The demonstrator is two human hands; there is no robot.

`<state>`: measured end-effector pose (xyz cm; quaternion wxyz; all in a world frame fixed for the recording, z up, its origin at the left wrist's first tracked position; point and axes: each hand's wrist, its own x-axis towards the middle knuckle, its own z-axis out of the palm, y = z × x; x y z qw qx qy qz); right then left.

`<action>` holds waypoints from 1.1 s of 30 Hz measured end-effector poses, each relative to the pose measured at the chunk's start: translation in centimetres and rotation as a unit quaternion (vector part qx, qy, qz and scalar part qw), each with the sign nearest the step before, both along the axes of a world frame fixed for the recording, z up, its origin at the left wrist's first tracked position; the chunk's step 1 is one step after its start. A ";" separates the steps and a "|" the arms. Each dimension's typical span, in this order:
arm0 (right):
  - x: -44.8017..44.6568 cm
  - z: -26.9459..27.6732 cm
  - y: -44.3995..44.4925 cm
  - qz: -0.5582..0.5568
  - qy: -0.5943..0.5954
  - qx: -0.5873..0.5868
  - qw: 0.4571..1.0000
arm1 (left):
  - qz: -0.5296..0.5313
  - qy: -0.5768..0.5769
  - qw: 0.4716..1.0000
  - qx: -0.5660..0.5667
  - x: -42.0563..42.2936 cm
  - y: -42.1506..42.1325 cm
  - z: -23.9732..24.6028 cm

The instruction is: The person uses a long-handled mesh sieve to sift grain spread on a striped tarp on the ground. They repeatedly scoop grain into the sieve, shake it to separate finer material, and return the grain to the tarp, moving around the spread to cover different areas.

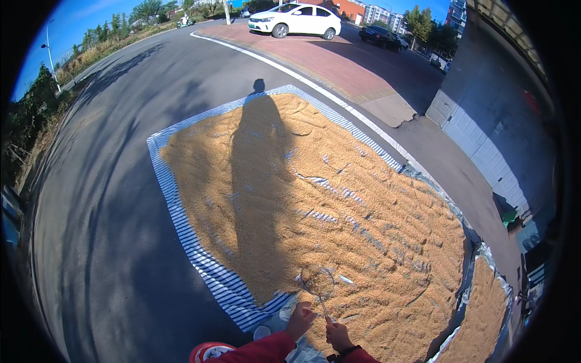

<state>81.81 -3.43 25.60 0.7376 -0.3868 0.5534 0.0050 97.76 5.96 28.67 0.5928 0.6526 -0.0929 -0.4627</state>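
My right hand (338,336) grips the handle of a round wire-rimmed skimmer (318,297), whose hoop is over golden grain (390,290) and seems to hold some dark bits. Just left of the handle is my left hand (300,320), its fingers bent; whether anything small is between them cannot be told. The grain is spread in a rippled layer on a blue-and-white striped sheet (218,285), which shows through in patches. Beneath my forearms, a greyish plastic sheet (306,350) is partly visible. Both sleeves are red.
A red-rimmed container (211,351) and a small pale round lid or cup (262,332) are by my left forearm. A second grain strip (479,308) lies at right. White car (297,20) is parked beyond the kerb line; a grey wall (485,122) borders the right.
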 end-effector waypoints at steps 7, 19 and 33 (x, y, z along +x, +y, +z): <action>-0.5 4.7 1.8 -0.035 -0.047 0.051 0.997 | -0.095 0.109 0.989 0.006 1.8 -0.2 4.1; -2.8 3.4 5.0 -0.057 -0.064 0.141 0.986 | -0.081 0.116 0.990 -0.025 2.4 4.8 9.8; 15.2 1.3 8.6 0.371 -0.072 -0.581 0.720 | -0.049 0.122 0.986 -0.100 22.0 11.5 5.4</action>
